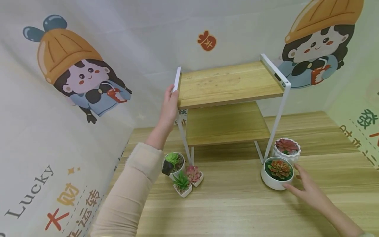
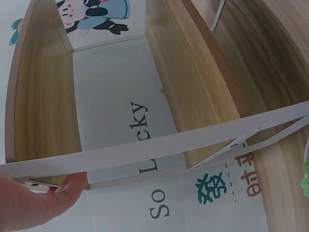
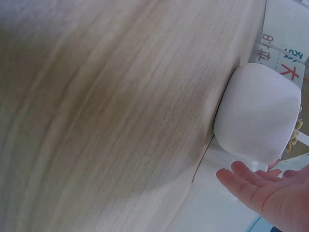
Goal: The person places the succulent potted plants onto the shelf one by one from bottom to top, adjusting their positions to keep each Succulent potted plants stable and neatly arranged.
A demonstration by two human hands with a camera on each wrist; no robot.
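A two-tier shelf (image 1: 225,82) with wooden boards and a white metal frame stands on the table. My left hand (image 1: 169,110) grips its left side near the top board; in the left wrist view, fingers (image 2: 72,188) bend at the white frame bar (image 2: 120,152). By the shelf's right front leg sits a round white pot (image 1: 270,182) with an orange-red succulent (image 1: 279,169). My right hand (image 1: 311,191) is beside this pot, thumb and fingers spread and fairly straight. Whether its thumb touches the pot I cannot tell. Behind stands a ribbed white pot (image 1: 296,158) with a dark red succulent (image 1: 286,145).
At the shelf's left front leg are a round pot (image 1: 180,169) with a green succulent, a small square pot (image 1: 185,192) with a spiky plant, and another with a pink succulent (image 1: 193,173). A printed cloth (image 1: 142,49) hangs behind the wooden table (image 1: 231,204).
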